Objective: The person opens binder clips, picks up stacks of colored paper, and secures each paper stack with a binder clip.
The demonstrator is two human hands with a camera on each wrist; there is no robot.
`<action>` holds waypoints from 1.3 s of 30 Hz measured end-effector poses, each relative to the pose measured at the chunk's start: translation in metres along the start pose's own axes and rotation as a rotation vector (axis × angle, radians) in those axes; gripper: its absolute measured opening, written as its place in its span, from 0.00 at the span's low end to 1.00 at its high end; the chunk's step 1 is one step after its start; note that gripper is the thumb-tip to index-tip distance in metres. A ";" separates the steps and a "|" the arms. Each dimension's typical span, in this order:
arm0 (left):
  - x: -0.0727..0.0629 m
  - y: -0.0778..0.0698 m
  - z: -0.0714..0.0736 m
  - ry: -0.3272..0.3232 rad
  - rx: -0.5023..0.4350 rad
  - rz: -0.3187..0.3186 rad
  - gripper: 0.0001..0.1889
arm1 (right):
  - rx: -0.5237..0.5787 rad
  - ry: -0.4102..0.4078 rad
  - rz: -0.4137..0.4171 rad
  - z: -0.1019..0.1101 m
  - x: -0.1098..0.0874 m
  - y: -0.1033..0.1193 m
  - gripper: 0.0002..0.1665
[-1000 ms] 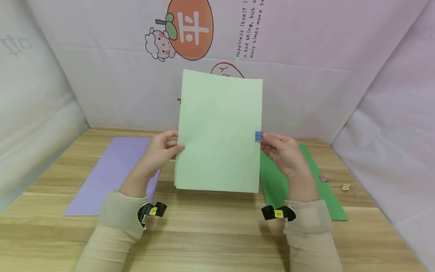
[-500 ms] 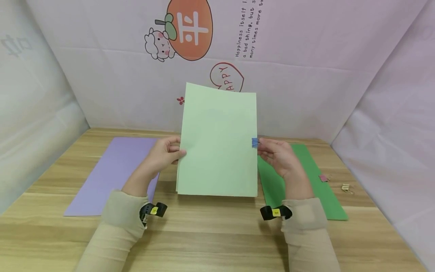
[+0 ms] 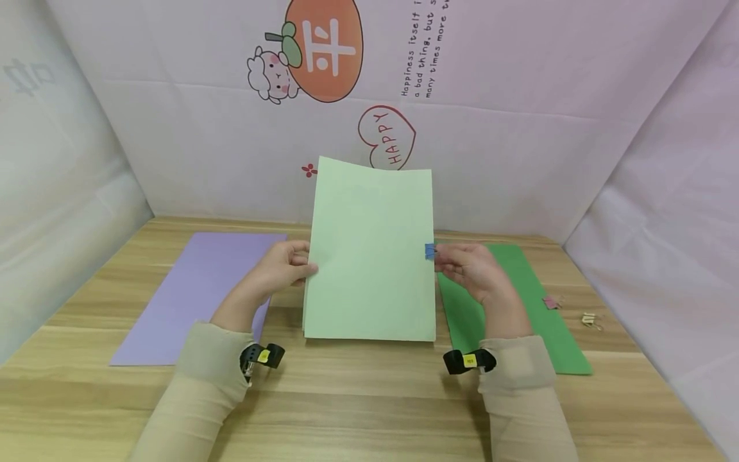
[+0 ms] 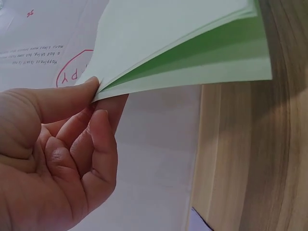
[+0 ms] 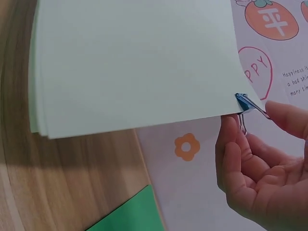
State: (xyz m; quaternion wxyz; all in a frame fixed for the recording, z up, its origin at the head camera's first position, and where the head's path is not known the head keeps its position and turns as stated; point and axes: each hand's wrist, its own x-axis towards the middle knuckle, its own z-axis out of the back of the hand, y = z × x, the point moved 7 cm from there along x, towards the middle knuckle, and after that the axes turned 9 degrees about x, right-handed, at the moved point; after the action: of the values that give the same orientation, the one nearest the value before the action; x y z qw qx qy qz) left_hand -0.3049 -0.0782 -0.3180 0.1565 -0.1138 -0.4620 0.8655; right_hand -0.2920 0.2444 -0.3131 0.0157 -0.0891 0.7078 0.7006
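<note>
Several light green paper sheets [image 3: 372, 256] are held up, tilted, above the table in the head view. My left hand [image 3: 285, 264] pinches their left edge between thumb and fingers. In the left wrist view the sheets [image 4: 183, 38] fan apart away from the pinch. A blue binder clip [image 3: 430, 251] sits on the right edge of the stack. My right hand [image 3: 470, 268] pinches this clip; in the right wrist view the thumb touches one wire handle of the clip [image 5: 244, 102], and the fingers lie by the other handle below the paper.
A purple sheet [image 3: 190, 301] lies on the wooden table [image 3: 358, 398] at left. At right lies a green sheet [image 3: 543, 321], with a pink binder clip [image 3: 551, 302] on its edge and a yellowish binder clip [image 3: 590, 320] beside it. Printed white cloth [image 3: 508, 167] hangs behind.
Both hands have lowered the light green sheets toward the table, and the stack leans back more. The right hand has shifted slightly left. Both hands keep their grips.
</note>
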 end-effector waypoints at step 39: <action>0.006 0.017 -0.023 0.126 0.075 0.080 0.16 | -0.250 0.022 -0.197 0.003 0.014 -0.043 0.25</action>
State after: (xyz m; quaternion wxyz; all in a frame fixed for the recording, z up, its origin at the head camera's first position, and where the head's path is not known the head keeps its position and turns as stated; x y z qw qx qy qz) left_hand -0.3054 -0.0670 -0.3455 0.1547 -0.1807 -0.4137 0.8788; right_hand -0.2999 0.2459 -0.3577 0.0654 -0.1671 0.6028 0.7774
